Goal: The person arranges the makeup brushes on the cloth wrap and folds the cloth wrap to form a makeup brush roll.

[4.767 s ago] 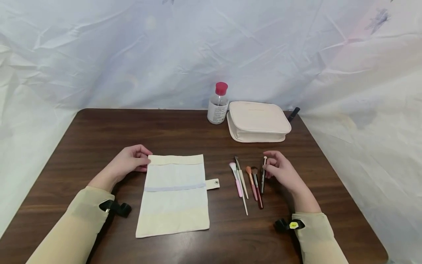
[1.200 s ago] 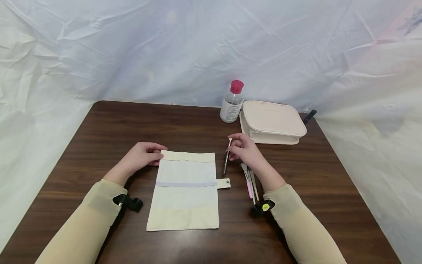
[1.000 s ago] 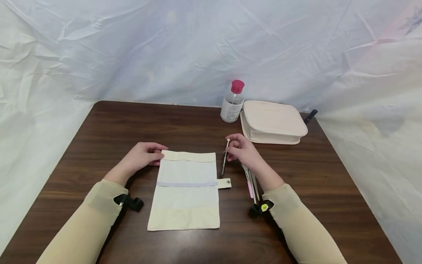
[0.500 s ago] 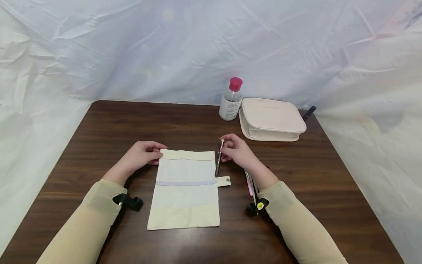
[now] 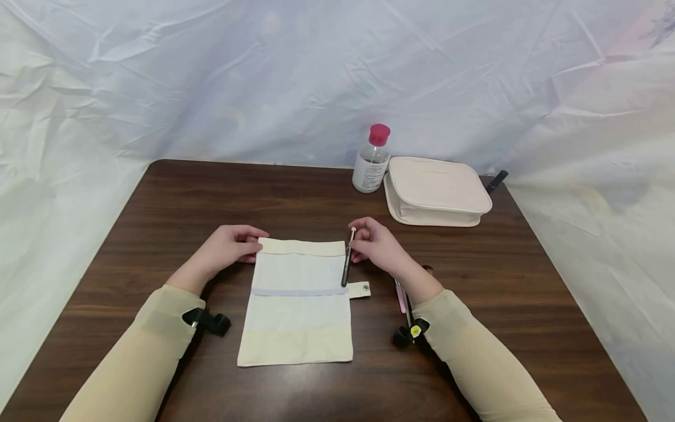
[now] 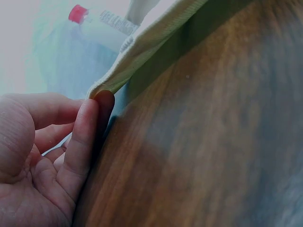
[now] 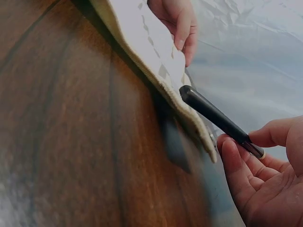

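Observation:
A cream cloth brush roll (image 5: 300, 319) lies unfolded on the table, with a lilac elastic band (image 5: 300, 292) across its middle and a snap tab (image 5: 360, 289) at its right edge. My left hand (image 5: 228, 245) pinches the roll's far left corner; the left wrist view shows that corner (image 6: 102, 87) between the fingers. With fingertips and thumb, my right hand (image 5: 378, 245) holds a slim dark cosmetic pen (image 5: 346, 268) by its pale-tipped end. The pen slants over the roll's right edge, its dark lower end near the band. Contact between them I cannot tell.
Makeup brushes (image 5: 401, 298) lie mostly hidden under my right forearm. A red-capped bottle (image 5: 370, 167) and a pale zip pouch (image 5: 437, 190) stand at the back right, with a black tube (image 5: 497, 181) behind the pouch. White sheeting (image 5: 295, 82) surrounds the table.
My right hand has lifted the pen from beside the brushes and carried it left to the roll's right edge. Over the last second it drifts slightly further left. The left hand keeps its corner.

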Tool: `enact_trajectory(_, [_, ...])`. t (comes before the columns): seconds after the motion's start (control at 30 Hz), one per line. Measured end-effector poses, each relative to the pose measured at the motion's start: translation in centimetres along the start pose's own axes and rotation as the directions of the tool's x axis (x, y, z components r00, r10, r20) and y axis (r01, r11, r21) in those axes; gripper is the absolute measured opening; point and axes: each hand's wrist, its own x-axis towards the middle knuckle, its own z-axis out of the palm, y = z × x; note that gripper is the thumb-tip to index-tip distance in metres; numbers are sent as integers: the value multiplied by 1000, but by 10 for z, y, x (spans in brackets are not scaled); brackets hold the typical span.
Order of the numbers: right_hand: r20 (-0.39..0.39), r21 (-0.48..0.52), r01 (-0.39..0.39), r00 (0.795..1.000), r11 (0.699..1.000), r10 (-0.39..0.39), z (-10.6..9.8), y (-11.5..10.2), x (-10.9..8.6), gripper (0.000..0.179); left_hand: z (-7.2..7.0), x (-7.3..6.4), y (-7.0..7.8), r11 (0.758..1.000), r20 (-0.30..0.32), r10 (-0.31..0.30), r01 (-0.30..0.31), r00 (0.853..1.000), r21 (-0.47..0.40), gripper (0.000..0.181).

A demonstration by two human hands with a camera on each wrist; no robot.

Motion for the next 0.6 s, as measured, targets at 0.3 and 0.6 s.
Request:
enact_trajectory(0.3, [17, -44, 22, 1000, 999, -21, 4, 1, -1, 44, 0, -2, 0, 1000, -2, -4, 4, 1000, 8, 37])
enact_trajectory(0.6, [27, -108, 32, 999, 994, -30, 8, 2, 0, 43, 0, 1, 0, 1000, -7, 3, -3, 1000, 5, 35])
